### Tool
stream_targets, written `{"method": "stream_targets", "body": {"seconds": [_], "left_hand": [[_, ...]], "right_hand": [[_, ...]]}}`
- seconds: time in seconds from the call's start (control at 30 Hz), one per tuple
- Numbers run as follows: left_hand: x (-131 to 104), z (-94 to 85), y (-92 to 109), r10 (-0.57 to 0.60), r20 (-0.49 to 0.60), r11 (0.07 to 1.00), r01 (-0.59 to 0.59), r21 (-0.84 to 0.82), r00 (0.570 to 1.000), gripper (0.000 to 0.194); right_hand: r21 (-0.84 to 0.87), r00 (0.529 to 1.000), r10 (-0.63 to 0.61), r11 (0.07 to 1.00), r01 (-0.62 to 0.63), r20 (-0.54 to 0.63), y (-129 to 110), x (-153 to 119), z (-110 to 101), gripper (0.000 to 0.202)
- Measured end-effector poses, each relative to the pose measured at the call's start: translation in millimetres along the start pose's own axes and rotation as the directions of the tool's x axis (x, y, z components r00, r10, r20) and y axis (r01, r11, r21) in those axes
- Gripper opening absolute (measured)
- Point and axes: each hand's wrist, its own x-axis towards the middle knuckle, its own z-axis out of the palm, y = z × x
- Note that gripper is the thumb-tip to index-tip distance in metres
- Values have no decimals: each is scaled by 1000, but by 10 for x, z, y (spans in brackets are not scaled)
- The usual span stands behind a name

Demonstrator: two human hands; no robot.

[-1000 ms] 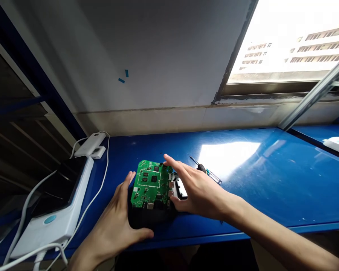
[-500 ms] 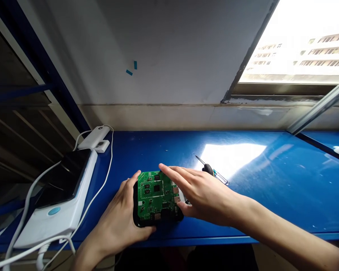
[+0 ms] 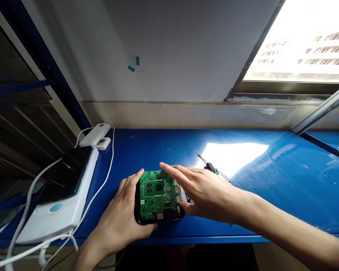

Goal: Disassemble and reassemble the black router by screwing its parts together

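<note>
Left hand (image 3: 121,212), fingers spread wide, grasps black case (image 3: 138,215) by left side. Right hand (image 3: 205,190), fingers part-open, holds green circuit board (image 3: 155,199) at right side. Board lies in case, near worktop (image 3: 260,207) front edge.

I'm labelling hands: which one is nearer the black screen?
The left hand, around the left side of the black case. The right hand is across the green board, farther from the black screen.

The head view looks forward and down from close over the blue desk (image 3: 288,188), facing the wall (image 3: 180,52).
</note>
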Motion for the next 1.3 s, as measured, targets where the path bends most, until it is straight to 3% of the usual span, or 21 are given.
{"method": "stream_targets", "body": {"seconds": [0.37, 0.77, 1.3], "left_hand": [[-12, -3, -27, 43, -5, 999, -43, -3, 999, 112], [9, -1, -40, 30, 19, 999, -31, 23, 999, 112], [4, 3, -42, 17, 19, 998, -18, 63, 1000, 115]], "right_hand": [[53, 994, 42, 997, -48, 98, 14, 8, -3, 98], [17, 994, 67, 997, -69, 82, 8, 39, 49, 99], [1, 1000, 0, 1000, 0, 7, -15, 37, 116, 97]]}}
